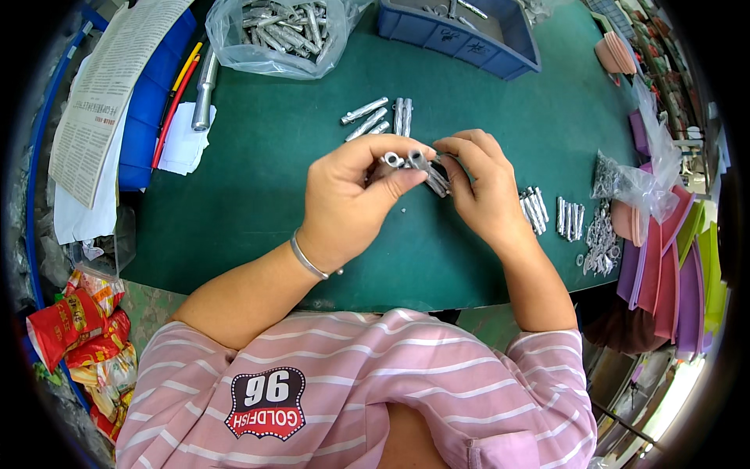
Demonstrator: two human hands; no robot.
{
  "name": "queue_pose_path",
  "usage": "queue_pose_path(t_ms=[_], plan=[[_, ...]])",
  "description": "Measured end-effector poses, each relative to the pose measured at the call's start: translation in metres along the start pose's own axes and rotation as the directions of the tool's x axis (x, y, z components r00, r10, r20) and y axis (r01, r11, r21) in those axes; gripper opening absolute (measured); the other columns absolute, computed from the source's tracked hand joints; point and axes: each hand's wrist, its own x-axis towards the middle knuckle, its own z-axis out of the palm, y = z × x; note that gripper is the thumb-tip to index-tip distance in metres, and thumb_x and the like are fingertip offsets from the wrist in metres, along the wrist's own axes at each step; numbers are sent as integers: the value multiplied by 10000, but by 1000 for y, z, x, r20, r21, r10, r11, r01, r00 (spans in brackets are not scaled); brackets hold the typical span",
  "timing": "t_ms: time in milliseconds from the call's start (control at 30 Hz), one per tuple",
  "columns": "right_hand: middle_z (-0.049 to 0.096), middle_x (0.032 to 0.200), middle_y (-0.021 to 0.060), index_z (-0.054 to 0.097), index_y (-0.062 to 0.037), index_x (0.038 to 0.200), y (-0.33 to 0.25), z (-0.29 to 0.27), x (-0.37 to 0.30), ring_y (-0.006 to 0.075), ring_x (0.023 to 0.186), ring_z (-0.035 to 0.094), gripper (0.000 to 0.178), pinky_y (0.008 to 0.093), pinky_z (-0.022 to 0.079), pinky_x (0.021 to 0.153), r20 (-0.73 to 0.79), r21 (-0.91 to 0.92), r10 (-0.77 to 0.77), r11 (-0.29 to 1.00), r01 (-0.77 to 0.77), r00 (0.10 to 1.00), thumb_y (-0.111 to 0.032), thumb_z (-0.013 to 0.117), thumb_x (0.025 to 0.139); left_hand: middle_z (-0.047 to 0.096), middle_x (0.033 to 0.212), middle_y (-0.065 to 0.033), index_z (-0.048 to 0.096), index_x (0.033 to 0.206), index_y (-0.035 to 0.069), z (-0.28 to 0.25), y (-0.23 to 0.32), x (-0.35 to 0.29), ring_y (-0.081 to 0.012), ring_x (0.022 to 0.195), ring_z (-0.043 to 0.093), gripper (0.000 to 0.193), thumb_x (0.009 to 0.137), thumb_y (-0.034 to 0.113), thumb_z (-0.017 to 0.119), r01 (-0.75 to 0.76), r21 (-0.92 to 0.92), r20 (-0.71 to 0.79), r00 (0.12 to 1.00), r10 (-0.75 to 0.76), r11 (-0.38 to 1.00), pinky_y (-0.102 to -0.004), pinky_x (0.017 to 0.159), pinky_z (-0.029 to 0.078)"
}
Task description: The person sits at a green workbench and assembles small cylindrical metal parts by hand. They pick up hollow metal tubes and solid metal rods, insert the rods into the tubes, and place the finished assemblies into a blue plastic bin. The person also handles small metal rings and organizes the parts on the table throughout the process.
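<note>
Over the middle of the green table, my left hand (344,187) is closed around several small silver metal tubes (418,159), their hollow ends facing me between thumb and fingers. Close against it, my right hand (480,184) has its thumb and fingertips pinched together by the tubes; whatever lies between them is too small to make out. Just beyond my hands lie more silver tubes (403,117), some slanted and some side by side. To the right of my right forearm, further tubes (570,219) are laid in short rows, beside a pile of small metal rings and clips (602,242).
A clear plastic bag (312,69) full of tubes stands at the back, near a blue bin (500,62). Pens (173,117), a metal rod (205,94), papers and a newspaper (101,94) are at left. Coloured plastic trays (660,273) crowd the right edge.
</note>
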Motion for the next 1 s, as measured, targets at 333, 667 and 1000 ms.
queue_pose_path(t_ms=[333, 667, 1000], plan=[[603, 843, 111, 656, -23, 892, 4, -7, 1, 306, 826, 565, 154, 401, 450, 738, 38, -109, 110, 988, -106, 993, 32, 599, 760, 612, 1084, -136, 491, 1202, 31, -5, 3, 12, -211, 996, 599, 260, 957, 115, 477, 329, -738, 55, 900, -433, 589, -402, 923, 496], [616, 832, 99, 646, -9, 869, 1, -6, -1, 261, 787, 594, 126, 353, 471, 706, 74, 169, 172, 969, -182, 982, 8, 671, 746, 539, 806, -14, 541, 937, 59, -3, -7, 5, -96, 720, 529, 133, 916, 176, 601, 319, -492, -58, 917, -395, 810, -247, 615, 456], [618, 884, 98, 645, -9, 918, -27, 7, -7, 213, 787, 596, 189, 294, 481, 659, -144, 381, 114, 923, -51, 983, 25, 697, 740, 594, 815, -39, 586, 1055, -9, -1, -6, 2, -70, 621, 457, 244, 851, 89, 675, 328, -311, -2, 938, -346, 892, -215, 537, 361]])
